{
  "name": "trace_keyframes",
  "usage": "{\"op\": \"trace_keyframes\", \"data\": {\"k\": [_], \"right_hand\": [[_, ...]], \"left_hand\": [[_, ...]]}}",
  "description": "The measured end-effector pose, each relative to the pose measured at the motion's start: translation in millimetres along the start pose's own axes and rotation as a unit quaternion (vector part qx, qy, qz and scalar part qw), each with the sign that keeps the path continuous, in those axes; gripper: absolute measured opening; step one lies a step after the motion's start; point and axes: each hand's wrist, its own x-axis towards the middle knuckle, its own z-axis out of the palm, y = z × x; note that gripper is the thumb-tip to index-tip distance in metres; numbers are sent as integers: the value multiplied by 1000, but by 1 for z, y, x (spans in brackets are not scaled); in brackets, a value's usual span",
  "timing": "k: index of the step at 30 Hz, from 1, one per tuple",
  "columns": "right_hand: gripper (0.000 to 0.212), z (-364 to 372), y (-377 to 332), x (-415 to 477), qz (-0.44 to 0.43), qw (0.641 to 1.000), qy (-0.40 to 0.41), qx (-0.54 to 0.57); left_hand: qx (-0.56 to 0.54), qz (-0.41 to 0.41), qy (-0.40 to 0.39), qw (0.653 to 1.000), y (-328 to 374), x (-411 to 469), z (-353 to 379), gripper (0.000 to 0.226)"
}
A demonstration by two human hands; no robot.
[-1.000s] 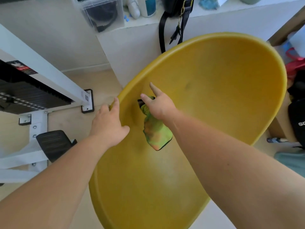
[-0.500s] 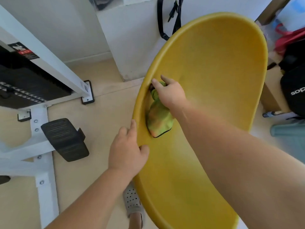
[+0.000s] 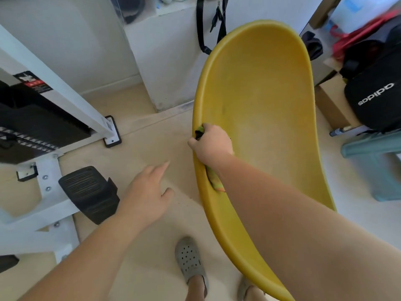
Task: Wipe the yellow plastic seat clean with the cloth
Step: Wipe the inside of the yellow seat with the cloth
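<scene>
While the yellow plastic seat (image 3: 267,118) stands tilted on its edge at the right of the view, its left rim runs almost straight up and down. The right hand (image 3: 211,144) is clenched around a green and orange cloth (image 3: 213,180) and presses it against the inner side of that left rim, with the cloth's tail hanging below the wrist. The left hand (image 3: 147,192) hangs released over bare floor, fingers loosely spread, well apart from the seat. Open floor lies between the rim and a black pedal (image 3: 86,192) on a white exercise frame (image 3: 54,88) to the left. A grey perforated shoe (image 3: 189,260) stands near the seat's lower edge. Half a second ago the left hand gripped the rim; it has since let go, and the seat has turned more edge-on.
</scene>
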Motion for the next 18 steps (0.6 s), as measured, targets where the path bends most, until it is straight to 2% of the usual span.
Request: {"op": "trace_keyframes", "data": {"k": [5, 8, 10, 12, 15, 18], "right_hand": [[24, 11, 9, -38, -47, 999, -16, -20], [28, 26, 29, -72, -103, 993, -37, -40], [52, 31, 48, -100, -142, 984, -75, -71], [68, 33, 71, -128, -170, 974, -112, -101], [72, 34, 111, -166, -207, 959, -135, -137], [71, 33, 147, -190, -233, 949, -126, -170]], "left_hand": [[142, 52, -23, 988, 6, 36, -34, 82], [298, 150, -35, 942, 25, 56, -42, 96], [363, 211, -76, 904, 33, 64, -45, 108], [418, 236, -137, 867, 37, 69, -45, 115], [456, 239, -206, 832, 38, 73, -40, 106], [414, 261, -215, 845, 23, 62, -20, 89]]}}
